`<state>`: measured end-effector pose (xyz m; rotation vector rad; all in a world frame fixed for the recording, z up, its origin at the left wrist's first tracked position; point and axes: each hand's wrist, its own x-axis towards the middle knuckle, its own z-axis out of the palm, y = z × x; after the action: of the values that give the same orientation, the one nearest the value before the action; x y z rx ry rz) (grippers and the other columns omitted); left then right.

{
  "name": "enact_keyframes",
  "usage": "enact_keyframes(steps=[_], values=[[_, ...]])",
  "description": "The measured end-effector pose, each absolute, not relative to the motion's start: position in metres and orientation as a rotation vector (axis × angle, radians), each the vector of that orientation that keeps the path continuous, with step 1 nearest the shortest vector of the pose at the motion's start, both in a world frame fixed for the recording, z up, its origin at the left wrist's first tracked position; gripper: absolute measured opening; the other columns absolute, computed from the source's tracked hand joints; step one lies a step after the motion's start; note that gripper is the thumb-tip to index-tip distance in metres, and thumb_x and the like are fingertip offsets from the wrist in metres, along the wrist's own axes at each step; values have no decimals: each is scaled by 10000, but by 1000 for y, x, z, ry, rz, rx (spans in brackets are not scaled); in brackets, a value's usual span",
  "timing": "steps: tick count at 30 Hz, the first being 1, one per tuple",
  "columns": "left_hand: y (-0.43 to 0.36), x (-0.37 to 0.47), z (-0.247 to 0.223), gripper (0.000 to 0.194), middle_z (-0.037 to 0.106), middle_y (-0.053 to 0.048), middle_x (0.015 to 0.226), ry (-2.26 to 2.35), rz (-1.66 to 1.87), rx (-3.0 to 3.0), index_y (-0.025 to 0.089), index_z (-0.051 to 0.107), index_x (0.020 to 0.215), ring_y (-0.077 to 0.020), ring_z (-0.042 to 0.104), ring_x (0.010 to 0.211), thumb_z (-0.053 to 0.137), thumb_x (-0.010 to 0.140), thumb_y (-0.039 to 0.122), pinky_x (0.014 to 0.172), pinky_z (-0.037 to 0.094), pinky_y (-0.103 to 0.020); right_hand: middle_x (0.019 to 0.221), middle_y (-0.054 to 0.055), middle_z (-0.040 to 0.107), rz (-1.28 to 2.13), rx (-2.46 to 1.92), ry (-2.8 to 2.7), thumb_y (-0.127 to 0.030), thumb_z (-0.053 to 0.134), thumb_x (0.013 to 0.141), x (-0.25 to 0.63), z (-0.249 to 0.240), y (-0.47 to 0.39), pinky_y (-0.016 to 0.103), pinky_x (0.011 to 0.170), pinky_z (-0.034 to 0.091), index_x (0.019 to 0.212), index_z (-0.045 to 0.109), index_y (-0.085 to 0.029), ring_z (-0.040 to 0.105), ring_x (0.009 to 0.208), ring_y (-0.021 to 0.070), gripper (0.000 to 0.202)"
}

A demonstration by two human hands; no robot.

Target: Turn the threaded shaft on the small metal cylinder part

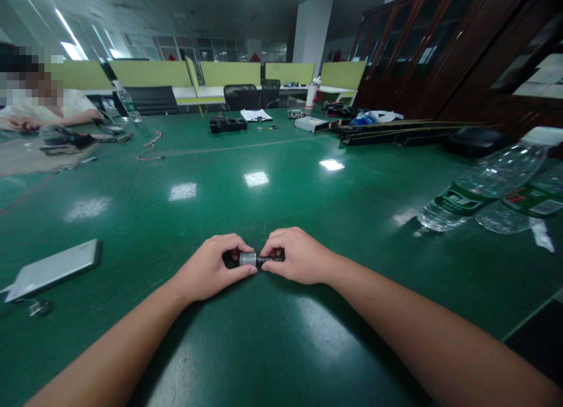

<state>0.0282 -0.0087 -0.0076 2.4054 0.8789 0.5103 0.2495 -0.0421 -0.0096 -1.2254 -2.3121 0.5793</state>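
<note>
A small silver cylinder [248,259] with a dark threaded shaft [265,260] lies sideways between my hands, low over the green table [211,213]. The thumb and fingers of my left hand [214,266] grip the silver cylinder from the left. From the right, my right hand [299,256] pinches the dark shaft, partly hiding its far end. My fingertips almost meet where cylinder and shaft join.
A grey flat box [57,269] lies at the left, and clear bottles [479,190] stand at the right. Farther back are a black tray [227,125], papers [255,115] and long dark bars [387,132]. A person [53,105] sits at the far left.
</note>
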Motion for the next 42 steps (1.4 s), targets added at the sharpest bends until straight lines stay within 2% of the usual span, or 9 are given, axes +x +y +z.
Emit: enact_keyframes(steps=[42], values=[[-8,28,-8,222,670,-39,901,869,506,2409,184,674,945,-188,620,821,712,815,359,758,473,-304,771,15,673,675,-1309,-2287,-205,743,741,259,-6,-44,220,630,408,839,748,-156,586,684,113,109]])
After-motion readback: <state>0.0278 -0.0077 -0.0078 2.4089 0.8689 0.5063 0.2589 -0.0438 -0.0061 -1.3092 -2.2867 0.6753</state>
